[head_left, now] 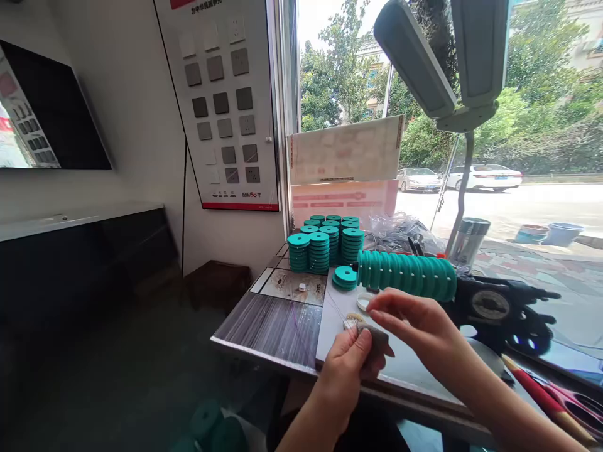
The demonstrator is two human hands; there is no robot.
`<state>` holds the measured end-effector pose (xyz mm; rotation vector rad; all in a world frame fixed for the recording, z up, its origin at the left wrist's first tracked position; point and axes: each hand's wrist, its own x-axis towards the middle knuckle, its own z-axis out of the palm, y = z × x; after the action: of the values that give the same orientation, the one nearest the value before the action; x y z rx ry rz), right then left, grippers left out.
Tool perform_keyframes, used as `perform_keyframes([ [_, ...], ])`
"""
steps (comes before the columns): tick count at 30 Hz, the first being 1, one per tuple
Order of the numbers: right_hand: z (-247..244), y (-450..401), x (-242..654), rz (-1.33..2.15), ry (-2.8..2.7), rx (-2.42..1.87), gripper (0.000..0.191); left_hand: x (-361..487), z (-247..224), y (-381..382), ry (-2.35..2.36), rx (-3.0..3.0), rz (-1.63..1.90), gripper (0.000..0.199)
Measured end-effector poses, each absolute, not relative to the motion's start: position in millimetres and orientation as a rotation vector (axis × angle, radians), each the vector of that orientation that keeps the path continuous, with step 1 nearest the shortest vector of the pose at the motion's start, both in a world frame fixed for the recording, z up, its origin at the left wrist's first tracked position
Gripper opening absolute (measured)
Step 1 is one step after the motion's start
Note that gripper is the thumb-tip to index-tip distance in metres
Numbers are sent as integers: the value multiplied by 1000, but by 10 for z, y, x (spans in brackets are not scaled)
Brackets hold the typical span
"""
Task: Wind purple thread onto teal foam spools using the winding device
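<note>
My left hand [347, 358] is closed on a small grey cloth [374, 337] above the front edge of the white board [405, 370]. Just right of it and higher, my right hand [407, 317] has its thumb and fingers close together near the fingertips; whatever they may hold is too small to make out. Thin threads run up and left from the cloth. Behind my hands lie a white ring [363, 302] and a low pile of green discs [345, 278]. A row of green spools [406, 275] sits on a black device [492, 304].
Stacks of green spools [319, 251] stand at the back by the window. A lamp [466, 116] rises behind the device, beside a clear cup [472, 242]. Scissors [577, 408] lie at the right edge. A small white piece [302, 287] rests on the left of the table.
</note>
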<state>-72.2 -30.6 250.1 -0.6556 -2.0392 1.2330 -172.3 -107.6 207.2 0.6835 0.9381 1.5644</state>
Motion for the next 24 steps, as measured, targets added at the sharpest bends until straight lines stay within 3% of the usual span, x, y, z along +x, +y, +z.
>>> perform_keyframes([
  [7, 2454, -412, -768, 841, -2154, -695, 24, -1677, 2127, -1069, 932, 725, 1541, 51],
  [15, 2590, -277, -667, 698, -2353, -670, 37, -1774, 2150, -1066, 945, 705, 1610, 29],
  [24, 2904, -152, -603, 114, -2943, -493, 23, -1818, 2276, -1011, 1060, 901, 1539, 20],
])
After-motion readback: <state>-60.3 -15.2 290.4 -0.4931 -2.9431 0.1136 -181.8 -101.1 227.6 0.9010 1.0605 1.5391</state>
